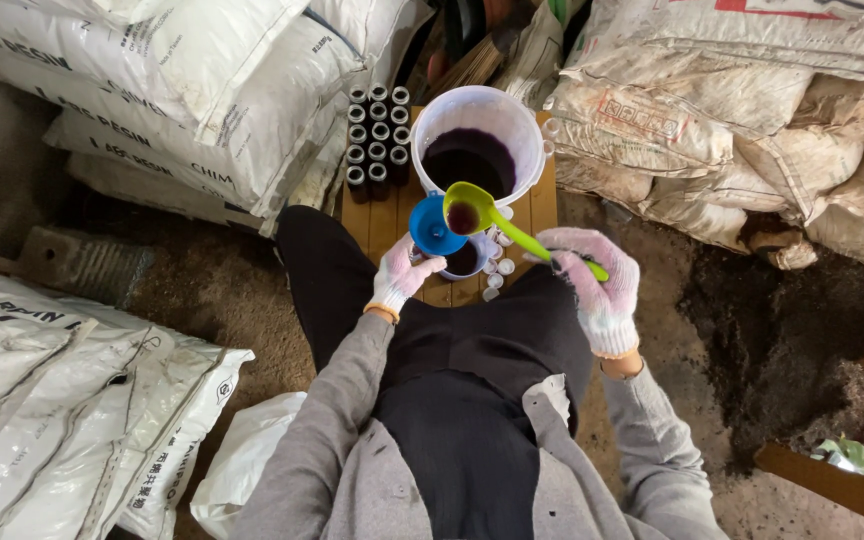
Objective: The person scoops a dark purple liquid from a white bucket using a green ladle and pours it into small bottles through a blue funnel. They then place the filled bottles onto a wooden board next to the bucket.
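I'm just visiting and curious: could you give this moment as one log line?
right hand: holds green ladle of dark liquid over blue funnel | left hand: steadies funnel | white bucket: dark liquid | small bottles: rows on board

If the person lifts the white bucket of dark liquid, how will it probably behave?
The white bucket looks well filled with dark liquid, so it is probably heavy and may slosh. It appears rigid plastic. Standing near the wooden board's edge, a push might tip it.

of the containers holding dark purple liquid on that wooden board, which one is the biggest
The white bucket at the far end of the wooden board. It is far wider than the green scoop in the right hand or the small tubes beside it.
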